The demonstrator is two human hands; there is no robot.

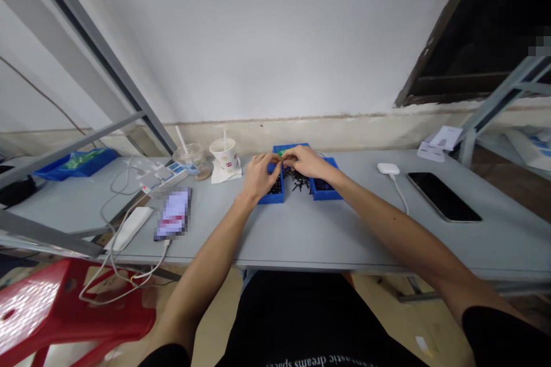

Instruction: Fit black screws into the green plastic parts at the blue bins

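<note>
**View:** head camera, looking down at a long grey table (344, 241) set against a white wall (258, 40).

**Left hand:** the person's left hand (259, 176) is curled and closed, its fingertips meeting the other hand above the blue trays. Any grip is too small to tell.

**Right hand:** the person's right hand (306, 161) reaches across with its fingers bent inward, also closed at the tips. What it holds, if anything, cannot be told.

**Trays:** a shallow blue plastic left tray (271, 196), a shallow blue plastic right tray (326, 185) and a shallow blue plastic back tray (290, 148) stand together, directly under the hands.

**Small parts:** a loose heap of small black spiky parts (298, 180) lies between the left and right trays, and more fills the left tray.

**Left side:** a white paper cup (224, 156), a clear plastic cup (192, 161), a white power strip (166, 175) and a glowing smartphone (173, 213) sit on the table.

**Right side:** a black smartphone (443, 196) lies beside a white charger (388, 168).

**Floor:** a red plastic stool (64, 309) stands at lower left.
</note>
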